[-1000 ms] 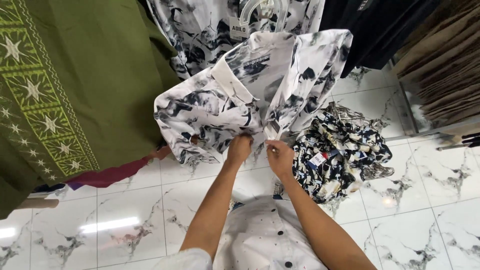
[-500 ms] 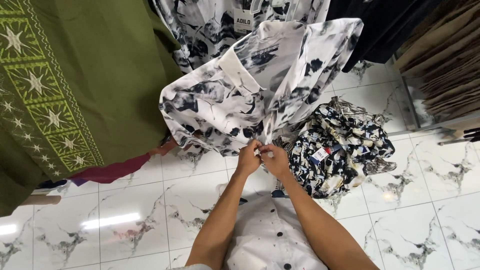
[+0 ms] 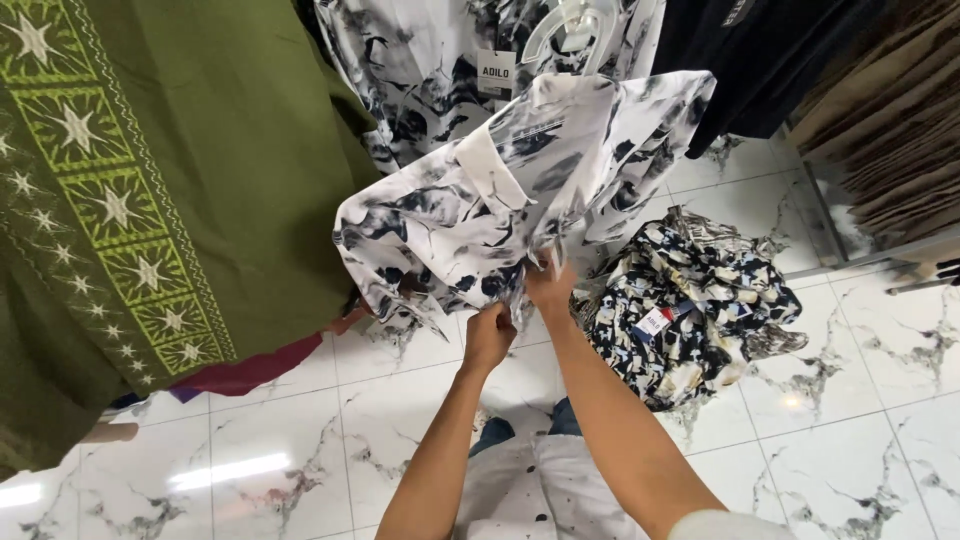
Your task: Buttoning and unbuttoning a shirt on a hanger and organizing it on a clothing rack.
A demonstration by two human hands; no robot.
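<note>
A white shirt with black and grey marbled print [image 3: 500, 200] hangs in the air in front of me, on a clear plastic hanger [image 3: 560, 30]. My left hand [image 3: 488, 335] grips the shirt's lower front edge. My right hand [image 3: 548, 285] pinches the same edge just beside it, fingers partly buried in the cloth. Both forearms reach up from the bottom of the view.
A green garment with a lime star border [image 3: 120, 200] hangs at the left. A similar marbled shirt with a tag [image 3: 440, 70] hangs behind. A dark floral garment with a tag [image 3: 690, 310] lies crumpled on the white marble floor [image 3: 280, 450]. Dark clothes and brown stacked panels fill the right.
The shirt has been lifted higher and my hands have come together at its lower edge, then risen a little with it.
</note>
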